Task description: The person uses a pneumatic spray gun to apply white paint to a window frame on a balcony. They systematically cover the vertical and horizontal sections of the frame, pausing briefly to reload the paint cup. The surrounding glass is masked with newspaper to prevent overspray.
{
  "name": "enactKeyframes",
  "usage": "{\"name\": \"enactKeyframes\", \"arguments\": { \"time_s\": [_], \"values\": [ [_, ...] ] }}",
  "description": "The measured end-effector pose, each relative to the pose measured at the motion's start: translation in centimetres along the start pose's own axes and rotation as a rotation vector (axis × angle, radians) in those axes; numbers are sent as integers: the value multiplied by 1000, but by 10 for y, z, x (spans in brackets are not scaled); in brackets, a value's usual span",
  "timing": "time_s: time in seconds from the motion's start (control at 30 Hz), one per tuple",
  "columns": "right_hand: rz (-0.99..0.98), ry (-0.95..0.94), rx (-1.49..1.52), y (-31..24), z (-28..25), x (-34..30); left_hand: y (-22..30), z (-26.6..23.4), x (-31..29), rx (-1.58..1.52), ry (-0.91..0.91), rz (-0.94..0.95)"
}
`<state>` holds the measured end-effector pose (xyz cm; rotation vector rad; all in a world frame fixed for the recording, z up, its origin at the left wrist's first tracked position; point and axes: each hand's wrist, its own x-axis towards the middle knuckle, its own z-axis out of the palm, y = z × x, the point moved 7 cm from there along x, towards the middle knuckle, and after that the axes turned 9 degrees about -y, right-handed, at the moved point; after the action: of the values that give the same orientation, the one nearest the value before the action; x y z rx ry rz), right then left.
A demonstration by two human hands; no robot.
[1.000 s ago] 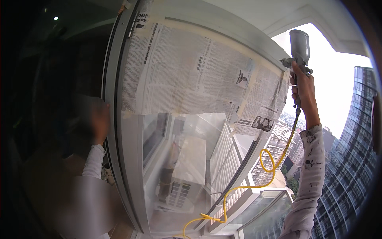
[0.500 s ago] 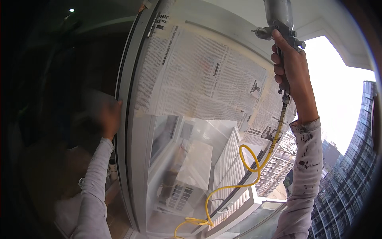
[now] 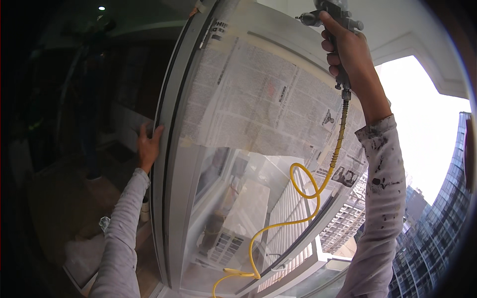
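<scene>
High at the right, my right hand (image 3: 354, 52) is wrapped round the grip of a spray gun (image 3: 334, 11), whose nozzle points left. The cup on top of the gun is partly cut off by the picture's upper edge. From the bottom of its grip hangs a yellow hose (image 3: 303, 218) that loops and runs downward. My left hand (image 3: 148, 149) is at the edge of a grey window frame (image 3: 174, 149), thumb and forefinger apart, with the other fingers hard to see in the dark. Newspaper sheets (image 3: 248, 94) are taped over the upper pane.
Behind the lower glass stand a pale box-shaped unit (image 3: 243, 208) and a white slatted panel (image 3: 293, 223). A glass tower (image 3: 442, 213) rises outside at the right. At the left lies a dark room, with a figure (image 3: 92, 99) dimly visible there.
My right hand and the spray gun have moved up and slightly left in the picture. My left hand, blurred before, now shows clearly at the frame. The view has shifted a little.
</scene>
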<state>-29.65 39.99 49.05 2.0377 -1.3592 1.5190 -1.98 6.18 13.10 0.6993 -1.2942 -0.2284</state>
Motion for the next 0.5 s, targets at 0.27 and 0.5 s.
{"name": "enactKeyframes", "arguments": {
  "time_s": [0.27, 0.5],
  "values": [
    [176, 235, -41, 53, -98, -41, 3, 1, 1, -60, -29, -67],
    [170, 257, -142, 41, -110, -54, 2, -4, 2, 74, -2, 0]
  ]
}}
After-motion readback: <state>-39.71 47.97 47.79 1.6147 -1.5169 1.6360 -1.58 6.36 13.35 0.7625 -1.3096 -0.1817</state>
